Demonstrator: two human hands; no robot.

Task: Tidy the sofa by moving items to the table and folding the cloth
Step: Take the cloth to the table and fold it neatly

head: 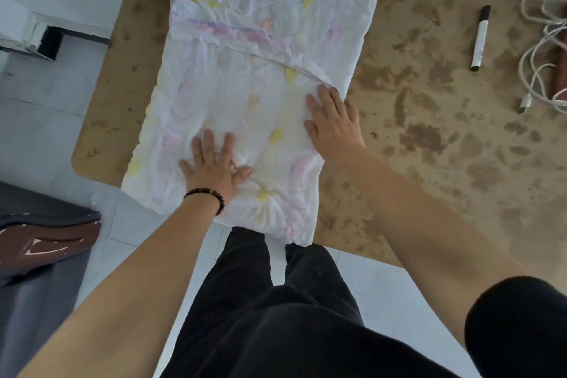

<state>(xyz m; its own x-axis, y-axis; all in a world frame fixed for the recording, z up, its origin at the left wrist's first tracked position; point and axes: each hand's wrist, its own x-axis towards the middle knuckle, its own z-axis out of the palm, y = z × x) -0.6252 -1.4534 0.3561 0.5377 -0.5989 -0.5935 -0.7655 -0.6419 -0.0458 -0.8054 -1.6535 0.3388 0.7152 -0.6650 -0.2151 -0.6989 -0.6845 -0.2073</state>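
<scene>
On the near end of the table (460, 163), a folded cloth (254, 70) is pressed flat by both hands. The left hand (214, 166) is laid palm down with fingers spread wide, nothing gripped; a dark beaded bracelet (205, 196) is worn at its wrist. The right hand (333, 120) is rested flat at the cloth's right edge, fingers extended and close together, nothing grasped. The cloth's far end is cut off by the frame, and its near edge overhangs the table. Crumpled white fabric with faint pink and yellow marks is seen against a mottled brown tabletop. A marker (480, 38) and a coiled white cable (543, 49), partly cropped, are placed well to the right.
</scene>
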